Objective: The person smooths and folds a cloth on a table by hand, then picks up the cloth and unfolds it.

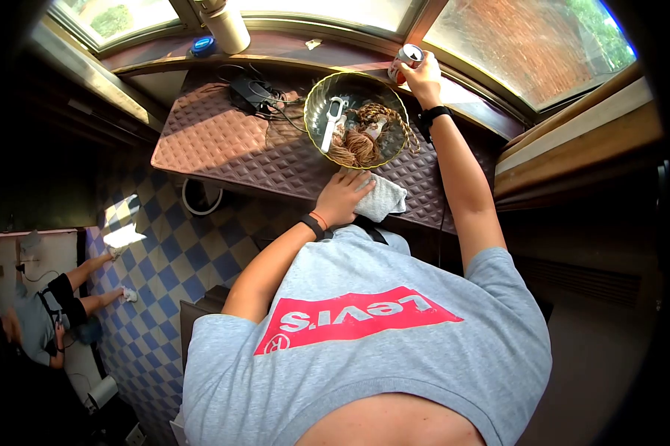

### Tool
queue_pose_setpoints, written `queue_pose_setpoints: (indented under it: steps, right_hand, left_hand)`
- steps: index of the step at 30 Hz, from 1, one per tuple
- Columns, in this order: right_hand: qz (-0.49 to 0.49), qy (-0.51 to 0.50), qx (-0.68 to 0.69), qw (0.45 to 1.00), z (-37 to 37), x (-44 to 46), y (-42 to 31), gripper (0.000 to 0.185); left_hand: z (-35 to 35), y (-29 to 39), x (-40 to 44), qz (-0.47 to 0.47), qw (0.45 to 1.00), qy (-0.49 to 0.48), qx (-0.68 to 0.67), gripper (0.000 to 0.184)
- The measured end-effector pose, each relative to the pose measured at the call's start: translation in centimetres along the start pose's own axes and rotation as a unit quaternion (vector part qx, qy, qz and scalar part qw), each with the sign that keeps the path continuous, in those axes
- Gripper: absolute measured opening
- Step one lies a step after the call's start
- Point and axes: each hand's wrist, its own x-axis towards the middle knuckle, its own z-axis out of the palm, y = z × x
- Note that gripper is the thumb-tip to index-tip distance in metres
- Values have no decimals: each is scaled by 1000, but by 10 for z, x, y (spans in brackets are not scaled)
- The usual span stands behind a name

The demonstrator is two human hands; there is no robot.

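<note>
At the upper right, my right hand (422, 79) is closed around a red-and-silver drink can (396, 72) on the windowsill. The can's top faces up and its lower side is partly hidden by the fingers. My left hand (341, 198) is at the front edge of the table, with its fingers over a folded white cloth (384, 198). Just beyond the cloth stands a clear glass bowl (313, 99) with a yellowish rim. Inside it are brown cords (359, 149), a braided rope (377, 114) and a white handheld device (332, 123).
A brown quilted cover (208, 134) lies on the table. Left of the bowl are a black adapter and its cables (250, 95). On the sill stand a blue lid (203, 47) and a pale cylinder (228, 30). A bin (201, 198) is below. Another person (45, 312) sits at far left.
</note>
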Motion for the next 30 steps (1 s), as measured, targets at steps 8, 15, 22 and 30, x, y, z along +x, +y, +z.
queue_pose_setpoints:
  steps: [8, 15, 22, 30]
  right_hand:
    - [11, -29, 5, 1000, 3, 8, -2, 76]
    - [-5, -16, -20, 1000, 10, 6, 6, 81]
    - [-12, -12, 1, 1000, 12, 3, 9, 81]
    - [-35, 19, -4, 999, 11, -13, 19, 104]
  left_hand:
    - [6, -2, 0, -3, 1000, 4, 1, 87]
    - [4, -1, -1, -8, 1000, -2, -1, 85]
    - [6, -1, -1, -4, 1000, 7, 2, 85]
    - [8, -1, -1, -5, 1000, 4, 3, 85]
